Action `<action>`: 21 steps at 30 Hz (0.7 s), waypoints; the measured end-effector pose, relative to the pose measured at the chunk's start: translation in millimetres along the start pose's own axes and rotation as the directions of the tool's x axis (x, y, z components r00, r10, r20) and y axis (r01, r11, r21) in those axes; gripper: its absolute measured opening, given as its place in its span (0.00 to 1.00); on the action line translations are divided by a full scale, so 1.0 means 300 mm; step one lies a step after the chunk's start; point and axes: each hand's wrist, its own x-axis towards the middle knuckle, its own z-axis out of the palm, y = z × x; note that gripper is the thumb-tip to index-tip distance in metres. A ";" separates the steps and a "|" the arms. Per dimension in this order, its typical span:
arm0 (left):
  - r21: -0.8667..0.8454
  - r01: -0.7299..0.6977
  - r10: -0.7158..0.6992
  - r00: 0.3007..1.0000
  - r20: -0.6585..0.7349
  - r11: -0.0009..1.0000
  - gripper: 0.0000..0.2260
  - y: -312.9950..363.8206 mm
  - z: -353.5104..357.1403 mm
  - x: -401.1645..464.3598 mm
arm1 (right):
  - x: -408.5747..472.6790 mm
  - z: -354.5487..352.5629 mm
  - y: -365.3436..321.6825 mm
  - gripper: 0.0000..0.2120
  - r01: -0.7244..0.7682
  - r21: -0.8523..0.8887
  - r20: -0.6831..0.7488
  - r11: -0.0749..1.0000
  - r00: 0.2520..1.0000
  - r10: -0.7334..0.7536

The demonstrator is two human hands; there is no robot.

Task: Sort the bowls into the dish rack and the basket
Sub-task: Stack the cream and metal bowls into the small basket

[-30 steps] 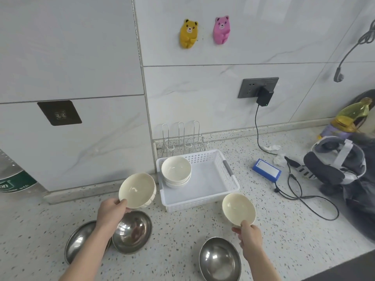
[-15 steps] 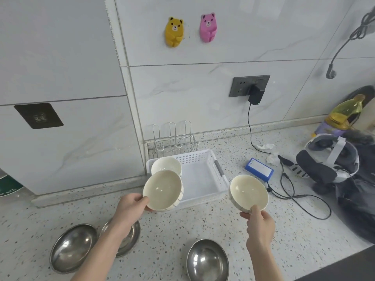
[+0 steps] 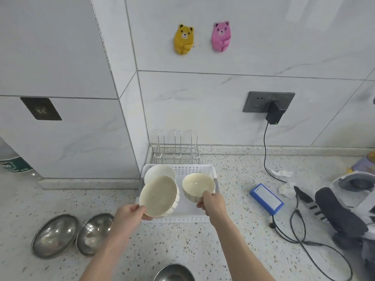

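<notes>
My left hand (image 3: 130, 214) grips a cream ceramic bowl (image 3: 158, 195) by its near rim, tilted, over the left part of the white plastic basket (image 3: 194, 169). Behind it a white bowl (image 3: 160, 172) sits in the basket's back left corner, partly hidden. My right hand (image 3: 213, 203) holds a second cream striped bowl (image 3: 198, 185) over the basket's right half. A wire dish rack (image 3: 177, 151) stands bare against the wall behind the basket. Two steel bowls (image 3: 54, 235) (image 3: 94, 233) lie at the left on the counter, and a third steel bowl (image 3: 173, 273) is at the bottom edge.
A blue box (image 3: 266, 198), black cables (image 3: 294, 234) and a headset (image 3: 349, 199) lie on the counter to the right. A charger (image 3: 274, 114) is plugged into the wall socket. Crumpled tissue (image 3: 281, 173) lies near the cable. A bottle (image 3: 12, 163) stands far left.
Both hands have carried their cream bowls inward and forward, from beside the basket to over it. The view has shifted closer to the wall.
</notes>
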 end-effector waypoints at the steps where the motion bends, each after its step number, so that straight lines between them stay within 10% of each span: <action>1: 0.002 0.001 -0.001 1.000 -0.010 1.000 0.11 0.001 0.001 -0.009 | 0.023 0.016 -0.007 0.08 -0.016 -0.018 0.015 1.000 1.000 0.017; 21: -0.080 0.066 -0.069 0.997 -0.033 0.995 0.10 0.024 0.121 -0.021 | 0.209 0.088 0.006 0.11 -0.271 -0.026 0.089 0.962 0.958 0.273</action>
